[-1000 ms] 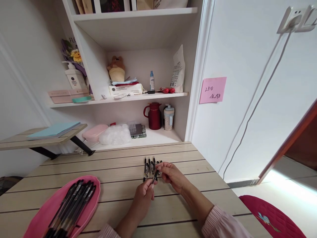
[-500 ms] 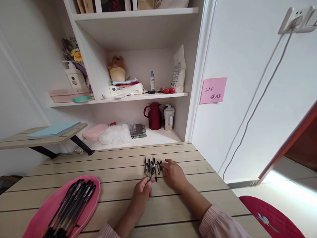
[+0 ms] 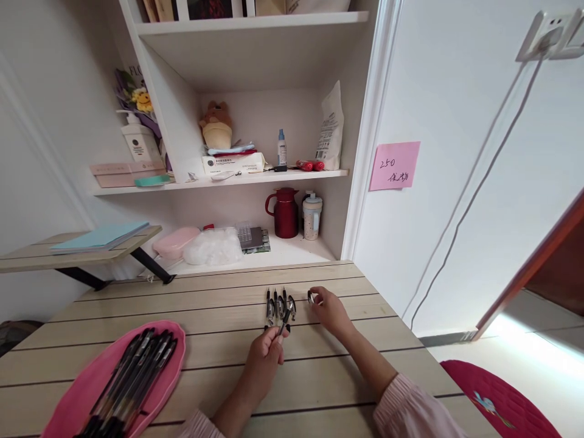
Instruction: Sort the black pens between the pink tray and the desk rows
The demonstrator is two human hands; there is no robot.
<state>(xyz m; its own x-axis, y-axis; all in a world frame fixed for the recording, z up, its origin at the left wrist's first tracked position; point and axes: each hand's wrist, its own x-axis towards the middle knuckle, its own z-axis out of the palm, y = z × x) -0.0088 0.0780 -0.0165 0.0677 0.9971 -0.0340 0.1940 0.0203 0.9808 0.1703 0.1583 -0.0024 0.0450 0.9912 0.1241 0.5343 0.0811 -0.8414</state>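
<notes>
My left hand (image 3: 263, 356) is closed on an uncapped black pen (image 3: 287, 316), its tip pointing up and away from me. My right hand (image 3: 332, 312) pinches a black pen cap (image 3: 311, 297) between thumb and fingertips, just right of the row on the table. In that row lie several uncapped pens (image 3: 267, 297), tips pointing to the shelf, with black-clipped caps (image 3: 292, 306) between and beside them. The held pen and my left hand hide the near ends of some. Left of my hands, a pink oval tray (image 3: 180, 360) holds many black pens (image 3: 137, 374).
The slatted wooden table (image 3: 219, 304) meets a white shelf unit behind. A red jug (image 3: 286, 214), a speckled cup (image 3: 312, 218) and a plastic bag of white stuff (image 3: 214, 246) stand on its lowest level. A small raised stand (image 3: 109, 249) is at left, a red stool (image 3: 506, 398) at right.
My right hand has shifted right, away from the row, with the cap in its fingers. My left hand with the pen has moved only slightly.
</notes>
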